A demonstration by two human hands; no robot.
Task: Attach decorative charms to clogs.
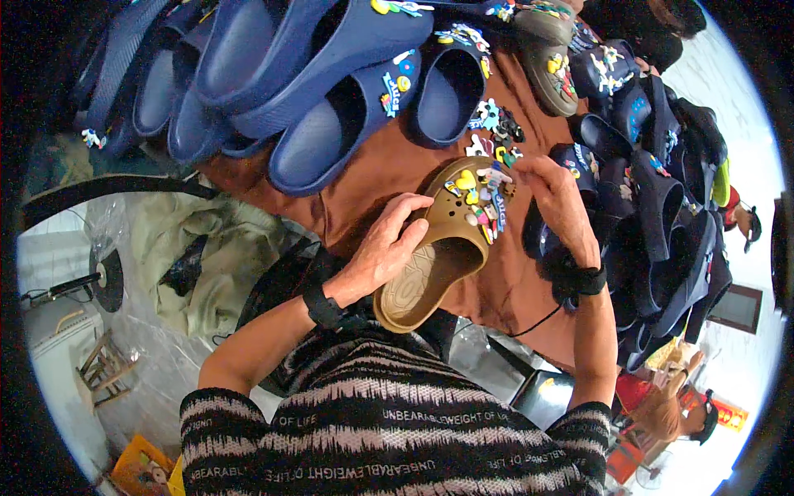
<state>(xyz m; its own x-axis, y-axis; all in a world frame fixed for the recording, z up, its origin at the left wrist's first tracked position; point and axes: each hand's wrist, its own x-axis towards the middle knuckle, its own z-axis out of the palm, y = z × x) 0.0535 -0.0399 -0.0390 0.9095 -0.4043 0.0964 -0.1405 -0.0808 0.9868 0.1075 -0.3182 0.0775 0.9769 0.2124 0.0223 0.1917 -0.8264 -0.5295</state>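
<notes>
A brown clog (455,221) lies on the reddish-brown cloth before me, its toe pointing away and its open heel toward my body. Colourful shoe charms (486,198) cover much of its toe, while a few holes on the left side are bare. My left hand (385,252) grips the clog's left side, thumb and fingers bent against it. At the right of the toe is my right hand (558,198), fingertips pinched together close to the charms. Whatever those fingertips hold is too small to tell. Loose charms (496,132) lie on the cloth just beyond the toe.
Blue clogs (322,136) are piled along the far left, several with charms. Dark clogs (637,182) are heaped at the right, and a grey-brown clog (552,78) stands at the back. The brown cloth (364,198) spreads beneath. Another person (674,397) is at the lower right.
</notes>
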